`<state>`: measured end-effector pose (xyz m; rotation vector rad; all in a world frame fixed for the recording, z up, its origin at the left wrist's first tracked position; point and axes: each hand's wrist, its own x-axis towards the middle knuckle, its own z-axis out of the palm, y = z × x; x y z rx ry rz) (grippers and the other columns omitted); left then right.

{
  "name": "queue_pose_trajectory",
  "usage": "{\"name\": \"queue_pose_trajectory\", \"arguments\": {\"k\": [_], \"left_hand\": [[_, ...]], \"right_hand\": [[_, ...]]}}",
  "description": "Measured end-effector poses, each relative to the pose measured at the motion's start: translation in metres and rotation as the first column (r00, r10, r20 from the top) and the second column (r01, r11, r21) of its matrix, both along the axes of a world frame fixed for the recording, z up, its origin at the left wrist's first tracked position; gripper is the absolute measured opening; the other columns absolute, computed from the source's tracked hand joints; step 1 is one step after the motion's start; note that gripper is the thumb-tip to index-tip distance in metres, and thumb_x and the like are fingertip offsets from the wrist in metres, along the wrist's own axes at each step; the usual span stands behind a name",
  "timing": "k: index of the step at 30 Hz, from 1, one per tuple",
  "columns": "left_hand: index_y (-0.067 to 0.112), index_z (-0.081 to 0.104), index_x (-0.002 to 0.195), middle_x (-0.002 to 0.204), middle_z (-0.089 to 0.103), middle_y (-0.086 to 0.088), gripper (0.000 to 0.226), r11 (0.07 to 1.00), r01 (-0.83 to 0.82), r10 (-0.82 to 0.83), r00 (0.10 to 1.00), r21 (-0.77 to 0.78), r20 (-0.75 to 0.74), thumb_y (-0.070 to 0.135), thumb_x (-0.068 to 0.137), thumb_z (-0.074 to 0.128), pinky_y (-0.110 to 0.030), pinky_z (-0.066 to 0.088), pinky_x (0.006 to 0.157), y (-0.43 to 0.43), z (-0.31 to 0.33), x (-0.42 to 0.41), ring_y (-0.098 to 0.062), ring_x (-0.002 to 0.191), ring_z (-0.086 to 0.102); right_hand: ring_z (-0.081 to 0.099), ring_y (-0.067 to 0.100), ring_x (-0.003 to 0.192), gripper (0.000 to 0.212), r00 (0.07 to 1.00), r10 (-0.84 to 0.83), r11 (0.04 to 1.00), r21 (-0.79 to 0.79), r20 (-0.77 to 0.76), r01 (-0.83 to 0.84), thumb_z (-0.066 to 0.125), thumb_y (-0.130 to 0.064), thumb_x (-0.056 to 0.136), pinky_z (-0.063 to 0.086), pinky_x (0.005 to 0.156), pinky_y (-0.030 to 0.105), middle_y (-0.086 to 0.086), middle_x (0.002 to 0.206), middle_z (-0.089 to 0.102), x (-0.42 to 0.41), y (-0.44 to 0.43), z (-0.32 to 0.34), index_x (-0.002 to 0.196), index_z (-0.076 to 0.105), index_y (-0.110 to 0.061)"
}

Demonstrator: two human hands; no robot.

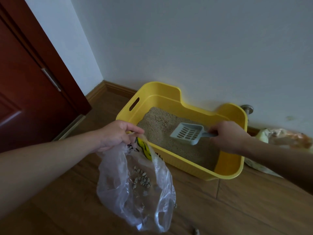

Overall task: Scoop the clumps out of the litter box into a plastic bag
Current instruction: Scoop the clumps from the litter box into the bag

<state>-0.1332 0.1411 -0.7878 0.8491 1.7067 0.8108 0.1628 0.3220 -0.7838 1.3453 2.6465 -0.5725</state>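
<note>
A yellow litter box (227, 170) stands on the wood floor against the white wall, holding tan litter (157, 126). My right hand (228, 134) grips the handle of a pale grey slotted scoop (187, 134), whose head lies over the litter with nothing visible in it. My left hand (115, 135) pinches the rim of a clear plastic bag (118, 182) just outside the box's near-left corner. The bag hangs open below that hand, with several small grey clumps (141, 179) inside it.
A dark red door (30, 92) stands at the left. A metal door stop (247, 109) projects from the wall behind the box. A filled light-coloured bag (284, 138) lies on the floor to the right. A few bits of debris (195, 232) lie on the floor in front.
</note>
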Motion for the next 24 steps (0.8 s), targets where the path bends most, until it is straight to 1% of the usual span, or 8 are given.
{"name": "queue_pose_trajectory", "arguments": {"k": [4, 6, 11, 14, 16, 18, 21, 24], "left_hand": [[0.011, 0.070, 0.108, 0.115, 0.068, -0.015, 0.057, 1.000, 0.012, -0.012, 0.999, 0.014, 0.032, -0.031, 0.079, 0.045, -0.018, 0.055, 0.072, 0.006, 0.001, 0.002, -0.007, 0.083, 0.072], [0.012, 0.070, 0.108, 0.116, 0.068, -0.017, 0.056, 1.000, 0.011, -0.012, 0.999, 0.013, 0.042, -0.030, 0.079, 0.046, -0.020, 0.055, 0.072, 0.010, 0.001, 0.001, -0.010, 0.082, 0.071], [0.011, 0.070, 0.106, 0.113, 0.068, -0.013, 0.055, 1.000, -0.004, 0.003, 0.993, 0.002, 0.117, -0.031, 0.080, 0.045, -0.016, 0.052, 0.061, 0.016, -0.003, -0.002, -0.004, 0.073, 0.071], [0.010, 0.072, 0.108, 0.112, 0.070, -0.011, 0.055, 1.000, 0.011, -0.011, 0.992, 0.004, 0.124, -0.030, 0.079, 0.047, -0.019, 0.054, 0.067, 0.019, -0.008, -0.007, -0.006, 0.084, 0.072], [0.012, 0.074, 0.107, 0.108, 0.072, -0.009, 0.057, 1.000, 0.017, -0.018, 0.991, 0.008, 0.129, -0.030, 0.078, 0.049, -0.021, 0.054, 0.072, 0.020, -0.012, -0.011, -0.007, 0.091, 0.071], [0.014, 0.074, 0.106, 0.106, 0.073, -0.005, 0.058, 1.000, 0.026, -0.026, 0.990, 0.007, 0.137, -0.030, 0.077, 0.049, -0.023, 0.055, 0.077, 0.021, -0.014, -0.013, -0.008, 0.096, 0.070], [0.012, 0.072, 0.106, 0.110, 0.072, -0.008, 0.058, 0.999, 0.040, -0.037, 0.981, -0.014, 0.189, -0.031, 0.077, 0.047, -0.026, 0.055, 0.086, 0.024, -0.015, -0.014, -0.008, 0.109, 0.067], [0.010, 0.071, 0.105, 0.114, 0.072, -0.008, 0.059, 0.999, 0.032, -0.025, 0.967, -0.024, 0.252, -0.034, 0.077, 0.044, -0.023, 0.056, 0.083, 0.026, -0.016, -0.015, -0.005, 0.115, 0.063]], "right_hand": [[0.061, 0.010, 0.064, 0.015, 0.996, -0.015, 1.000, -0.003, 0.092, 0.016, 0.057, -0.015, 0.091, 0.041, 0.049, 0.018, -0.004, 0.073, 0.064, -0.001, 0.011, -0.014, 0.090, 0.069, -0.023], [0.061, 0.011, 0.062, 0.015, 0.992, -0.022, 1.000, 0.004, 0.125, 0.022, 0.057, -0.014, 0.090, 0.041, 0.047, 0.019, -0.004, 0.070, 0.064, -0.005, 0.015, -0.022, 0.085, 0.067, -0.023], [0.064, 0.012, 0.062, 0.018, 0.982, -0.036, 0.999, -0.010, 0.184, 0.039, 0.053, -0.014, 0.092, 0.052, 0.050, 0.020, -0.001, 0.072, 0.066, -0.019, 0.027, -0.038, 0.094, 0.071, -0.017], [0.067, 0.014, 0.066, 0.019, 0.981, -0.050, 0.998, -0.031, 0.188, 0.057, 0.052, -0.014, 0.093, 0.060, 0.058, 0.026, 0.000, 0.076, 0.067, -0.030, 0.033, -0.047, 0.098, 0.070, -0.015], [0.066, 0.013, 0.067, 0.019, 0.981, -0.055, 0.997, -0.051, 0.184, 0.065, 0.051, -0.014, 0.094, 0.061, 0.060, 0.026, 0.001, 0.078, 0.067, -0.038, 0.036, -0.054, 0.100, 0.069, -0.015], [0.066, 0.014, 0.065, 0.019, 0.984, -0.046, 0.996, -0.066, 0.172, 0.059, 0.050, -0.014, 0.095, 0.060, 0.059, 0.025, 0.002, 0.077, 0.067, -0.047, 0.038, -0.060, 0.100, 0.069, -0.015], [0.066, 0.014, 0.066, 0.020, 0.987, -0.027, 0.997, -0.066, 0.156, 0.038, 0.050, -0.012, 0.094, 0.060, 0.058, 0.026, 0.001, 0.077, 0.066, -0.062, 0.042, -0.068, 0.100, 0.069, -0.016], [0.064, 0.015, 0.065, 0.022, 0.990, -0.017, 0.997, -0.077, 0.137, 0.028, 0.050, -0.009, 0.092, 0.053, 0.050, 0.023, 0.002, 0.076, 0.065, -0.076, 0.048, -0.076, 0.098, 0.070, -0.016]]}}
